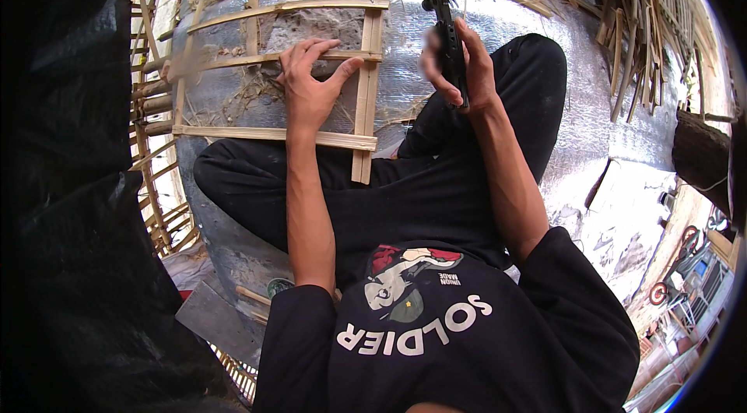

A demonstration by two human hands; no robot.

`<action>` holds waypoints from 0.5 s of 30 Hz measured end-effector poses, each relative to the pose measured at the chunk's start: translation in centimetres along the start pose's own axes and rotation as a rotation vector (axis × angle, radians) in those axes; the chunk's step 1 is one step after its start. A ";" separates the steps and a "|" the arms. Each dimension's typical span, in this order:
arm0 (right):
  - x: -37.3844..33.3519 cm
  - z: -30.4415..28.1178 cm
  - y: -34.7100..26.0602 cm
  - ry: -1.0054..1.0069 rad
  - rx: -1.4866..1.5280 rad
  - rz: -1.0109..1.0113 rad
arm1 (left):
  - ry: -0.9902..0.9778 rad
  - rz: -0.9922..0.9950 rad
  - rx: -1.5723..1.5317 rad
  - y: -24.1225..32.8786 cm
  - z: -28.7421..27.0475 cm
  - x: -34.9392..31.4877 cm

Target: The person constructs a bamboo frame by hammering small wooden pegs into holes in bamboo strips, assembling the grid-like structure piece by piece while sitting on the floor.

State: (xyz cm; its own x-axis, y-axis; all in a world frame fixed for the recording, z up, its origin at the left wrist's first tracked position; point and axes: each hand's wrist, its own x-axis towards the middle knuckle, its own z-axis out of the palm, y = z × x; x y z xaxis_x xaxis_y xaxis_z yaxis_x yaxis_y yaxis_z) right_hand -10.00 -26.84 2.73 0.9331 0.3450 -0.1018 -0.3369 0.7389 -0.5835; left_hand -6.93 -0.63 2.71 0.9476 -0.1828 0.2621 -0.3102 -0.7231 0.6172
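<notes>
My right hand holds a small black claw hammer upright, its head raised at the top and its handle running down through my fingers. A bamboo frame of flat split slats lies in front of my crossed legs, several crosspieces meeting one upright slat. My left hand is over one crosspiece, thumb and forefinger spread apart. Whether its other fingers touch the slat cannot be made out. Under the frame sits a rough grey stone block.
Shiny silver sheeting covers the floor, with plant scraps on it. Bundled bamboo strips are piled at the far right. Bamboo latticework and a dark plastic sheet stand along the left. A flat grey board lies at lower left.
</notes>
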 end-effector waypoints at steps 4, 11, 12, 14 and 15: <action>0.0 0.1 0.0 0.016 -0.004 -0.024 | -0.007 -0.022 -0.024 -0.1 0.1 0.0; 0.4 0.4 1.1 0.421 -0.572 -0.082 | -0.007 -0.015 -0.022 -0.2 0.3 0.0; 0.5 0.5 1.6 0.479 -0.768 -0.078 | -0.005 -0.017 -0.023 -0.3 0.2 -0.1; 0.5 0.3 2.1 0.484 -0.859 -0.058 | -0.003 -0.015 -0.025 -0.3 0.2 -0.1; 0.5 0.0 2.5 0.447 -0.910 -0.139 | -0.005 -0.015 -0.032 -0.3 0.2 -0.1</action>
State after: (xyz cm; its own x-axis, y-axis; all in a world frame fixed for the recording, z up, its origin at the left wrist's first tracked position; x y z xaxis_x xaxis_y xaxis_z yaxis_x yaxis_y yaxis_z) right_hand -10.34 -24.82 1.26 0.9810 -0.0948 -0.1692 -0.1724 -0.0275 -0.9846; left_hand -6.90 -0.53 2.38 0.9525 -0.1757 0.2488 -0.2982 -0.7040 0.6445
